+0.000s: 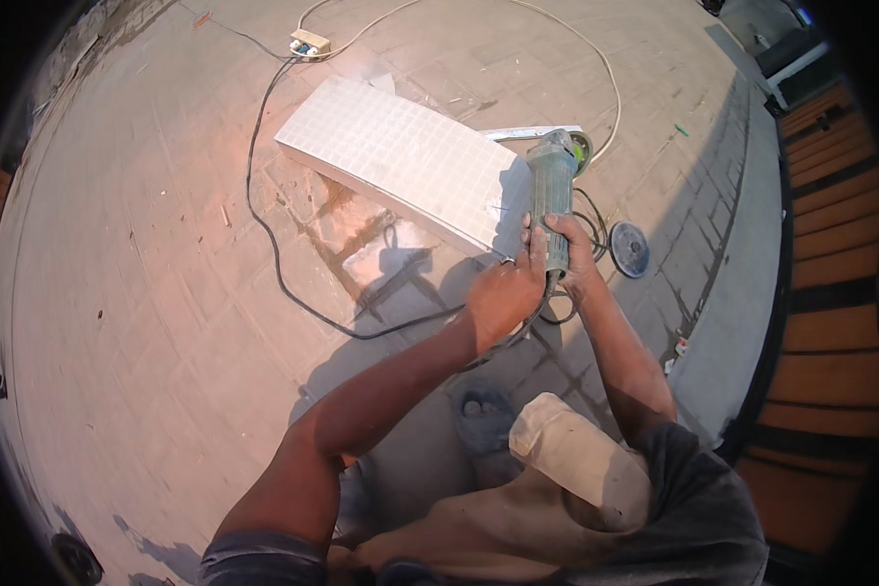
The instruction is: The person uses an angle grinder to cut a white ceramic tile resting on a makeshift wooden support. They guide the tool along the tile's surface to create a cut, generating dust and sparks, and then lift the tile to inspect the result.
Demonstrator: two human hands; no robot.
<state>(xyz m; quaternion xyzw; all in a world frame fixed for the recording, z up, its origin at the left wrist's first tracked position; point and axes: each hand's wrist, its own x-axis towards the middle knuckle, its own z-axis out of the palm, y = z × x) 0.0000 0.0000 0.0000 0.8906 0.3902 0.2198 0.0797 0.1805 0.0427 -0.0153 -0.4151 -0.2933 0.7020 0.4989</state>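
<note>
An angle grinder [554,176] with a greenish body and a yellow-green disc stands nearly lengthwise in front of me, its head away from me. My right hand [569,252] is closed round its rear body. My left hand [506,288] grips the same end from the left, fingers against the body, beside the black cord. Under and left of the grinder lies a long block faced with pale gridded tiles [391,146], raised off the paving. A thin white strip [513,133] lies behind the grinder. A dark round disc [628,249] lies to the right.
A socket box [309,44] with plugs sits on the paving [166,244] at the top, with pale and black cables looping around the block. An orange slatted gate [825,225] and a concrete edge [723,322] run along the right. My sandalled foot [481,418] is below.
</note>
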